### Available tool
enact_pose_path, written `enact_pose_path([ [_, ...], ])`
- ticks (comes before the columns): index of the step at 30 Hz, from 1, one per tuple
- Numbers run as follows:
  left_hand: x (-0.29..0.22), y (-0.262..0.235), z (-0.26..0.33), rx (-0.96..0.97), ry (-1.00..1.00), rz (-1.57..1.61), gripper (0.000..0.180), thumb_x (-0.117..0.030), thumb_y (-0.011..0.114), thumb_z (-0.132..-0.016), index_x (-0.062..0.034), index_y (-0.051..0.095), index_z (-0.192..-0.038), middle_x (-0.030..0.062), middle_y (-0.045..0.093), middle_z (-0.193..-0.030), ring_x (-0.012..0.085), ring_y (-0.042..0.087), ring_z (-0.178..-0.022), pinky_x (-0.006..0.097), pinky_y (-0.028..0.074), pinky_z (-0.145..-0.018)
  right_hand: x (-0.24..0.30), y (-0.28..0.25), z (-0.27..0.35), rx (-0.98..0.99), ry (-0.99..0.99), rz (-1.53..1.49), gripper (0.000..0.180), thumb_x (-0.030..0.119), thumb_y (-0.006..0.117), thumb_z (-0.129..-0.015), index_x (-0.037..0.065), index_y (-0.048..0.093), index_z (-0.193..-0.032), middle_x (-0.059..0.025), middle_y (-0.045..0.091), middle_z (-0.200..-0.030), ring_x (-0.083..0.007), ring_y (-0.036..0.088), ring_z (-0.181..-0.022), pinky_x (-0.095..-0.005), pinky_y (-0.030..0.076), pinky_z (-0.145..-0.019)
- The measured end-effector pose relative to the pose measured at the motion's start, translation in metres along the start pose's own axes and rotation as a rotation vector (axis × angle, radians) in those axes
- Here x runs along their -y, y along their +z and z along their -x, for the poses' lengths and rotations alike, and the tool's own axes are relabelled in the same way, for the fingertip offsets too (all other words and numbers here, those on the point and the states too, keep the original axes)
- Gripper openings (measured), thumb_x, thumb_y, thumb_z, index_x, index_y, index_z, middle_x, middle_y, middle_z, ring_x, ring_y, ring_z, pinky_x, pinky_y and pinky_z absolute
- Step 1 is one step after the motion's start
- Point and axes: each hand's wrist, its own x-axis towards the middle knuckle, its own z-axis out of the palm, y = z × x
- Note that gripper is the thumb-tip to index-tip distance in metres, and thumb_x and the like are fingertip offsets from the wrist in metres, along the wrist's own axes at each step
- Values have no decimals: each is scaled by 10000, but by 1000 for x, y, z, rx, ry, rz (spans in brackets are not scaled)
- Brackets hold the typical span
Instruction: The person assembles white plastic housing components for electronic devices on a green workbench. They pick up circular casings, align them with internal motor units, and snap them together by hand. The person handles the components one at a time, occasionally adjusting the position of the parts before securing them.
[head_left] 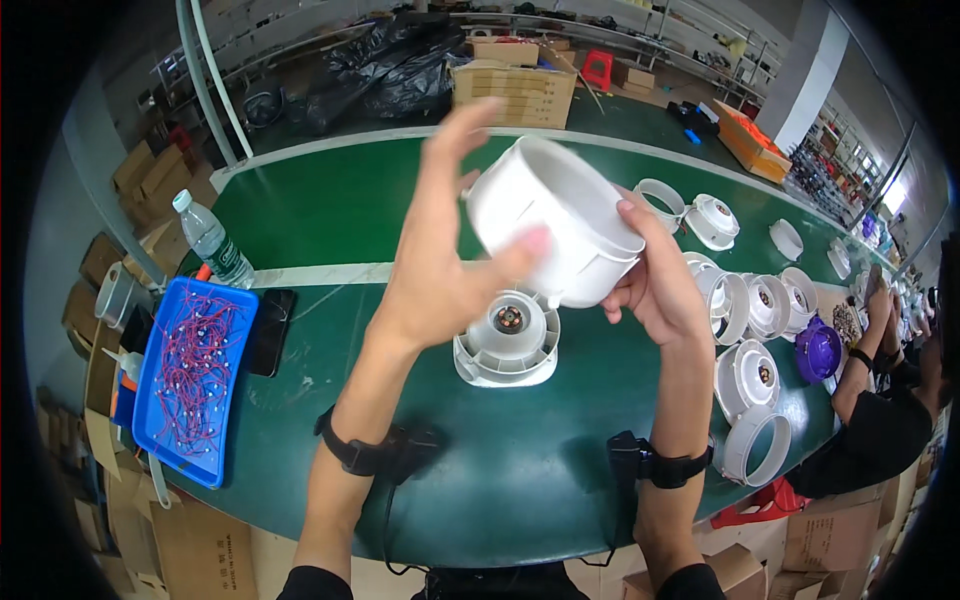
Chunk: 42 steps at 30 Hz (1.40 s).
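Note:
A white plastic cylindrical housing, open at its top, is held tilted above the bench. My right hand is closed on its right side, thumb at the rim and fingers underneath. Beside its left side is my left hand, fingers spread and blurred by motion; the thumb lies in front of the housing's wall, and I cannot tell whether it touches. Below the housing, a white round motor base with a ribbed rim and copper-coloured centre sits on the green bench.
A blue tray of red and dark wires stands left, next to a black phone and a water bottle. Several white rings and bases, plus a purple part, lie at right. A co-worker's arm reaches in there.

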Motion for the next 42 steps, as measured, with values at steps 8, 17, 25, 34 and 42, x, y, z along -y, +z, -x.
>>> enact_pose_path([
  [8,-5,-13,-1,117,-215,132,513,-380,682,-907,-10,541,-1233,122,612,-1087,170,569,-1044,323,472,-886,11,15,13,38,-108,294,705,544,462,-1004,-65,461,-1359,-198,641,-1084,-208,669,-800,-302,570,-561],
  [17,-2,-5,-2,81,-285,296,484,-391,569,-990,11,498,-1250,113,576,-1116,148,543,-1031,302,445,-909,7,32,22,19,-424,348,745,419,668,-941,-93,396,-1408,-206,589,-1256,-228,598,-1135,-317,567,-795],
  [25,-5,-2,3,56,-217,92,515,-360,589,-981,15,452,-1307,136,574,-1103,154,554,-983,307,464,-844,8,45,25,-59,-431,308,723,397,699,-924,-94,427,-1379,-189,629,-1227,-200,615,-1119,-329,537,-859],
  [34,-13,-3,4,125,-154,130,639,-384,748,-845,-3,490,-1289,147,588,-1119,194,578,-1020,329,471,-891,3,31,16,-142,-486,218,488,324,491,-1046,-56,495,-1352,-145,644,-1166,-182,607,-997,-312,495,-857],
  [42,4,-47,-11,313,-167,174,634,-262,910,-639,-46,549,-1114,150,463,-1410,237,508,-1245,367,464,-995,5,27,12,-203,-521,238,408,278,465,-1043,-59,584,-1241,-115,670,-1000,-168,616,-861,-320,512,-769],
])
